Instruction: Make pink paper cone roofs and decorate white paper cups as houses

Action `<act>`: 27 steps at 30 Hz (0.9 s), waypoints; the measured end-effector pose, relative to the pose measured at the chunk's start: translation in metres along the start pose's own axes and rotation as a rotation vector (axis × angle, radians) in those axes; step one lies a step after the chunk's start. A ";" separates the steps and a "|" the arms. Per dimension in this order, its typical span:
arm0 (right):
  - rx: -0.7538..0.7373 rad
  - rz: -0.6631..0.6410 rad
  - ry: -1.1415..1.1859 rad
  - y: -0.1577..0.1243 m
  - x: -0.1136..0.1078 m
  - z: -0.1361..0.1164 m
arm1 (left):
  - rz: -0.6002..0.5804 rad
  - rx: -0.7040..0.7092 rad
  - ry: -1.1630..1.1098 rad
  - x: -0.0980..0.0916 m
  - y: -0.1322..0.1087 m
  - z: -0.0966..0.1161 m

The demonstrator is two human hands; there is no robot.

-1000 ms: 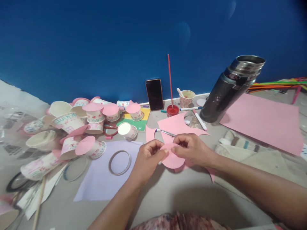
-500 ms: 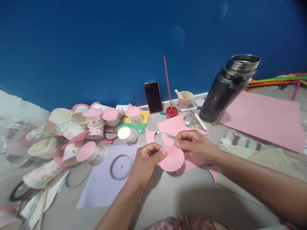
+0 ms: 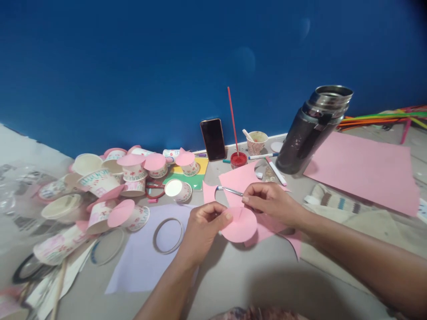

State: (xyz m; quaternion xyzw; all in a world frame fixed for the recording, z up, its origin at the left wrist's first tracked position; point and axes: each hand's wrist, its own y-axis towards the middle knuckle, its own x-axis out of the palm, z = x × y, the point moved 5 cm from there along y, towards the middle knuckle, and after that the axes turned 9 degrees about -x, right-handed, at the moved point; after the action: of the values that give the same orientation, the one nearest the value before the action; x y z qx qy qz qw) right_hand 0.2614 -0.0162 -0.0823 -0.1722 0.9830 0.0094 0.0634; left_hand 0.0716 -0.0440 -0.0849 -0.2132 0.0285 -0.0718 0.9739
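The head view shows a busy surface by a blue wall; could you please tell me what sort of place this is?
Probably a craft workspace, judging by the decorated paper cups, the pink paper disc in the left hand and the marker pens.

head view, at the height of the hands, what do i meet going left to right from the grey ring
Grey ring → left hand → pink disc → right hand → beige cloth
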 end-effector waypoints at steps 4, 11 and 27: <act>-0.006 -0.066 -0.127 0.002 -0.004 -0.012 | 0.051 0.005 -0.014 -0.007 0.002 -0.001; -0.260 0.155 -0.461 -0.008 -0.056 -0.080 | -0.012 0.036 -0.092 -0.002 0.006 -0.002; 0.112 -0.024 -1.106 -0.011 -0.056 -0.038 | -0.045 0.016 -0.144 -0.002 0.008 -0.013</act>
State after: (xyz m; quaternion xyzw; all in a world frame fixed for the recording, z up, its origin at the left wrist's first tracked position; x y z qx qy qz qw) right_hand 0.3129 -0.0096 -0.0371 -0.1490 0.8001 0.0456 0.5792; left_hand 0.0696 -0.0415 -0.1000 -0.2104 -0.0470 -0.0782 0.9733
